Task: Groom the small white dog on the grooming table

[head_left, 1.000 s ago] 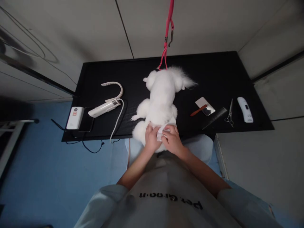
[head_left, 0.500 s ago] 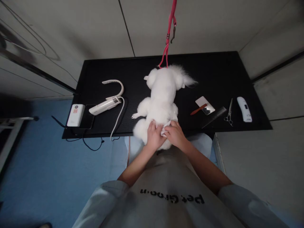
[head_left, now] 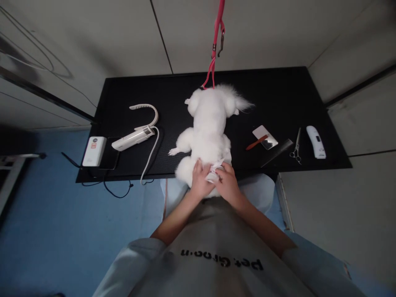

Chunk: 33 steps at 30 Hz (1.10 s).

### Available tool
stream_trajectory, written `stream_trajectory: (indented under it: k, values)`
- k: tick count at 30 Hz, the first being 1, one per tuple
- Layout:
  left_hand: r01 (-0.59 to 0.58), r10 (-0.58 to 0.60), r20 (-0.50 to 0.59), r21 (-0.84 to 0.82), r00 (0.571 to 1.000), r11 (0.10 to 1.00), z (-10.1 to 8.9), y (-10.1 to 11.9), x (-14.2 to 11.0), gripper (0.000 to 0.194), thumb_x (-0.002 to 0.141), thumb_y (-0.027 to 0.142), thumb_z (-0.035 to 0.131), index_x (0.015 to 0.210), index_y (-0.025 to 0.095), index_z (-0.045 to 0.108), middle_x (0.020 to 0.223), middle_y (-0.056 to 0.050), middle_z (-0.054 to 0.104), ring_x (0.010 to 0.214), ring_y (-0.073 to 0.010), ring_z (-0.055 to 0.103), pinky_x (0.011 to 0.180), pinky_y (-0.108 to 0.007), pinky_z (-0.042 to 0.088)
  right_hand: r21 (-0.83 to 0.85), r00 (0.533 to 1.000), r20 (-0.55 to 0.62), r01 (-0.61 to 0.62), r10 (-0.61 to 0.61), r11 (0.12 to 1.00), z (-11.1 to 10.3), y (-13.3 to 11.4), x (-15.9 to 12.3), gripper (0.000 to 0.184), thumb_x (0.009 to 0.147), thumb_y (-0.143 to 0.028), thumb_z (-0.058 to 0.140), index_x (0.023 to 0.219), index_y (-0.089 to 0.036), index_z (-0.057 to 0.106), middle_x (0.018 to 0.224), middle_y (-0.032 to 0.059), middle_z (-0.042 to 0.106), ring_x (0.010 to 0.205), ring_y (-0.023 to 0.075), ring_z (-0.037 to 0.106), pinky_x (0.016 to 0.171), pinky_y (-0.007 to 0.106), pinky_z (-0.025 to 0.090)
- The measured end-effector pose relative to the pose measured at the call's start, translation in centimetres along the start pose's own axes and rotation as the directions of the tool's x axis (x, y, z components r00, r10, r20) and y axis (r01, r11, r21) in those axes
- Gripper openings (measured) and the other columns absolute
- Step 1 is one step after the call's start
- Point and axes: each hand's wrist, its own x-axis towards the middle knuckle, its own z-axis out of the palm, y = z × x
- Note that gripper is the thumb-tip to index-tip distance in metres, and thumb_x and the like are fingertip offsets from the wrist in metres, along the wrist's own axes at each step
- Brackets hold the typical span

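Note:
A white fluffy dog (head_left: 209,119) is stretched out on the black grooming table (head_left: 139,88), its near end against my apron. My left hand (head_left: 201,179) grips the fur at this near end, thumb and fingers pressed in. In my right hand (head_left: 228,183) is a crumpled white tissue (head_left: 213,175), pinched against the same part of the dog. The tissue lies between both hands. What is beneath it is hidden.
To the left are a corded clipper (head_left: 133,138), a white power bank (head_left: 94,151) and a dark phone (head_left: 109,153). On the right lie a slicker brush (head_left: 265,137), a comb (head_left: 276,152), scissors (head_left: 296,152) and a small trimmer (head_left: 316,142). A pink leash (head_left: 214,49) hangs above.
More of the tissue shows between my hands now, and my right hand has shifted slightly. The dog stays lying in place. The whole view has moved a little.

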Motion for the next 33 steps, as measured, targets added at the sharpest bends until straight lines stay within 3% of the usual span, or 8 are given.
stream_trajectory:
  k: [3, 8, 13, 20, 24, 27, 30, 33]
  values:
    - [-0.001, 0.003, -0.052, 0.038, 0.999, 0.999, 0.3, 0.2, -0.1, 0.042, 0.079, 0.036, 0.061, 0.115, 0.015, 0.058, 0.123, -0.018, 0.049, 0.125, -0.0362, 0.04, 0.106, -0.055, 0.034, -0.066, 0.999, -0.041, 0.02, -0.023, 0.998, 0.6, -0.4, -0.2, 0.016, 0.08, -0.023, 0.057, 0.082, -0.018, 0.072, 0.109, 0.0121, 0.056, 0.102, 0.0263, 0.052, 0.093, 0.041, 0.044]
    - [-0.03, 0.035, -0.066, 0.067, 0.997, 0.997, 0.0, 0.1, -0.2, 0.048, 0.073, 0.043, 0.066, 0.109, 0.012, 0.061, 0.121, -0.02, 0.047, 0.124, -0.0385, 0.041, 0.104, -0.052, 0.038, 0.152, 0.985, -0.036, 0.171, -0.167, 0.974, 0.4, 1.5, -0.1, 0.014, 0.081, -0.021, 0.055, 0.077, -0.019, 0.069, 0.097, 0.0087, 0.056, 0.091, 0.0213, 0.055, 0.081, 0.035, 0.048]
    - [0.004, 0.0, -0.048, 0.101, 0.999, 0.995, -0.1, 0.6, -0.3, 0.056, 0.069, 0.046, 0.07, 0.112, 0.012, 0.059, 0.121, -0.02, 0.049, 0.126, -0.0388, 0.04, 0.105, -0.052, 0.037, 0.199, 0.978, -0.114, 0.196, -0.176, 0.96, 0.1, 2.0, -0.3, 0.016, 0.081, -0.019, 0.056, 0.089, -0.019, 0.07, 0.115, 0.0102, 0.054, 0.105, 0.0232, 0.054, 0.091, 0.037, 0.047]
    - [0.009, -0.004, -0.032, 0.134, 0.999, 0.991, -0.1, 1.3, 0.0, 0.05, 0.071, 0.044, 0.069, 0.11, 0.014, 0.06, 0.12, -0.019, 0.048, 0.126, -0.0384, 0.04, 0.103, -0.051, 0.039, 0.137, 0.991, -0.023, 0.137, -0.135, 0.981, -0.1, 2.2, -0.5, 0.023, 0.08, -0.012, 0.051, 0.09, -0.019, 0.07, 0.12, 0.0108, 0.055, 0.108, 0.0228, 0.055, 0.094, 0.038, 0.048]
    - [-0.003, 0.007, -0.026, 0.162, 1.0, 0.987, 0.2, 1.5, 0.0, 0.057, 0.07, 0.039, 0.07, 0.118, 0.01, 0.057, 0.129, -0.023, 0.044, 0.126, -0.0409, 0.04, 0.104, -0.054, 0.037, -0.035, 0.983, 0.057, 0.175, -0.173, 0.984, -0.9, 1.9, -0.3, 0.03, 0.08, -0.007, 0.046, 0.095, -0.017, 0.07, 0.139, 0.0118, 0.042, 0.133, 0.0291, 0.034, 0.111, 0.048, 0.033]
    - [0.023, -0.02, -0.018, 0.195, 1.0, 0.98, 0.3, 1.9, 0.1, 0.057, 0.07, 0.031, 0.07, 0.121, 0.008, 0.056, 0.134, -0.025, 0.041, 0.129, -0.0423, 0.037, 0.104, -0.054, 0.037, -0.193, 0.98, 0.163, 0.142, -0.111, 0.971, -1.2, 1.2, 0.4, 0.033, 0.08, -0.006, 0.046, 0.1, -0.016, 0.07, 0.136, 0.0143, 0.045, 0.138, 0.0325, 0.027, 0.112, 0.052, 0.028]
    - [0.011, -0.016, 0.024, 0.207, 1.0, 0.978, 0.0, 2.1, 0.3, 0.056, 0.069, 0.026, 0.069, 0.12, 0.007, 0.057, 0.137, -0.025, 0.039, 0.132, -0.0437, 0.033, 0.102, -0.054, 0.039, -0.309, 0.969, 0.244, 0.122, -0.046, 0.943, -1.6, 0.9, 1.2, 0.033, 0.082, -0.009, 0.049, 0.108, -0.015, 0.069, 0.128, 0.0167, 0.051, 0.136, 0.0336, 0.03, 0.111, 0.051, 0.03]
    - [-0.04, 0.027, 0.074, 0.175, 0.997, 0.984, -0.3, 1.9, 0.4, 0.058, 0.067, 0.031, 0.072, 0.119, 0.009, 0.058, 0.14, -0.024, 0.037, 0.134, -0.0451, 0.031, 0.102, -0.054, 0.039, -0.283, 0.956, 0.283, 0.156, -0.073, 0.946, -2.2, 1.3, 2.0, 0.024, 0.083, -0.013, 0.052, 0.095, -0.014, 0.072, 0.114, 0.0161, 0.057, 0.128, 0.0311, 0.04, 0.11, 0.048, 0.032]
